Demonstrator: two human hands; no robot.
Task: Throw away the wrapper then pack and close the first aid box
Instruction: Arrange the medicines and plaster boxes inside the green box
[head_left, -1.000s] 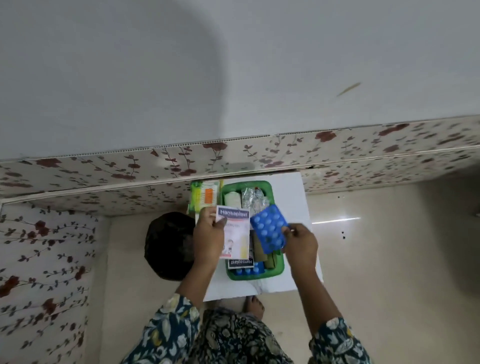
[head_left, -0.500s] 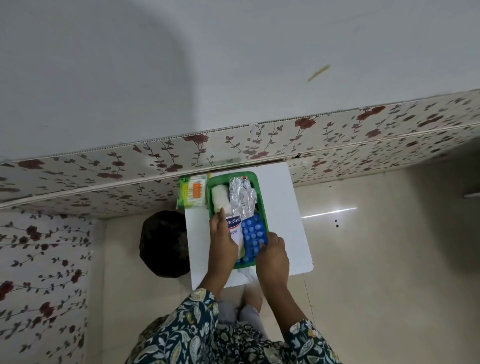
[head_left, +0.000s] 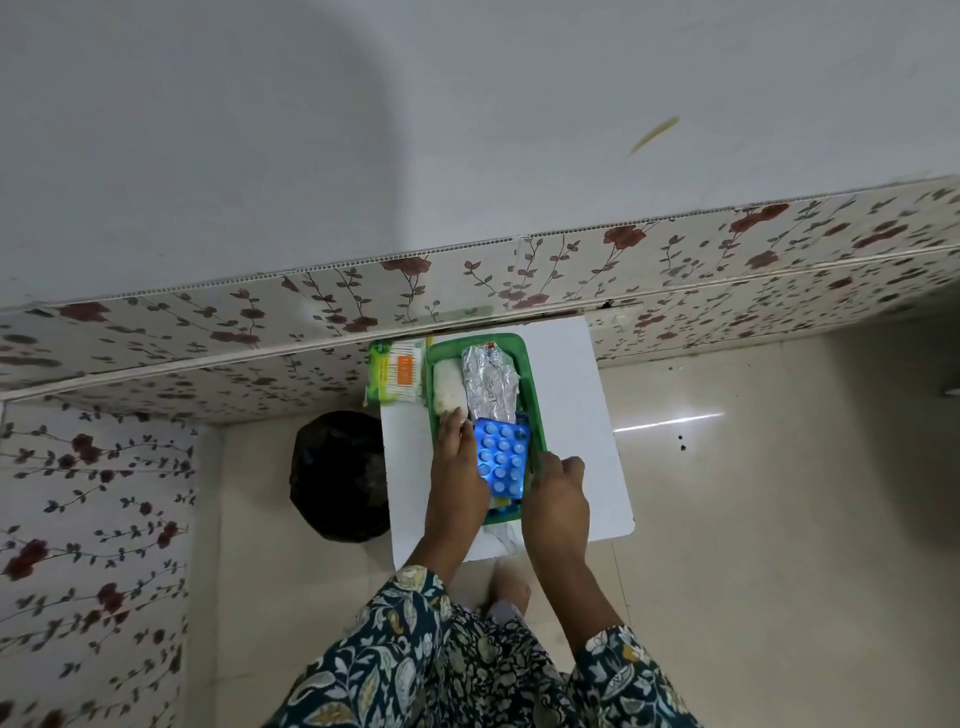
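The green first aid box stands open on a small white table. Inside it lie a white gauze roll, silver foil strips and a blue blister pack. My left hand lies flat over the box's left side, fingertips touching the gauze roll; the plaster packet is hidden under it. My right hand is at the box's near right rim, thumb on the blue blister pack's right edge. A crumpled white wrapper shows on the table just in front of the box.
A green pack of cotton buds lies at the table's far left corner, beside the box. A black bin bag stands on the floor left of the table. A flowered panel wall runs behind the table.
Both hands came down from above the box. The plaster packet and the blue blister pack now rest inside it, and my left hand has flattened over the contents.
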